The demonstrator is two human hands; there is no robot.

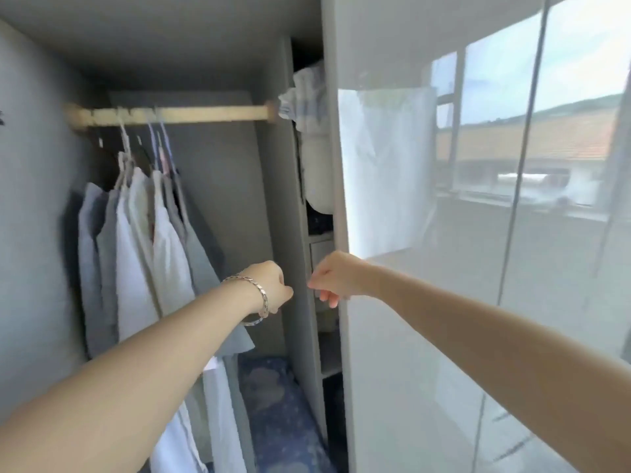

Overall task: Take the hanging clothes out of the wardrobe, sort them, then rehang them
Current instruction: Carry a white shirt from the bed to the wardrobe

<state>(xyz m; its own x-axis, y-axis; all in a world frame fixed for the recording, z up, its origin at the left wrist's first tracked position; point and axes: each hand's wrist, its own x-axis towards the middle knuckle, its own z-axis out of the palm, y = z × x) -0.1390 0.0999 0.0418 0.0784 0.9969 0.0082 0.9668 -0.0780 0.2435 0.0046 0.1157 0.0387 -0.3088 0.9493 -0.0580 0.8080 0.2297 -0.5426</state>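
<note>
Zero clothes (146, 240) are out yet, they all hang bunched at the left of the rod (205, 114), your left hand (269, 285) has its fingers curled on nothing, and your right hand (336, 276) curls by the door (409, 336) edge, grip unclear.

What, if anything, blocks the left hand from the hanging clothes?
Likely nothing, so yes: the door stands off to the right, gripped by the right hand, and the left hand hovers just right of the hanging clothes with open space between.
</note>
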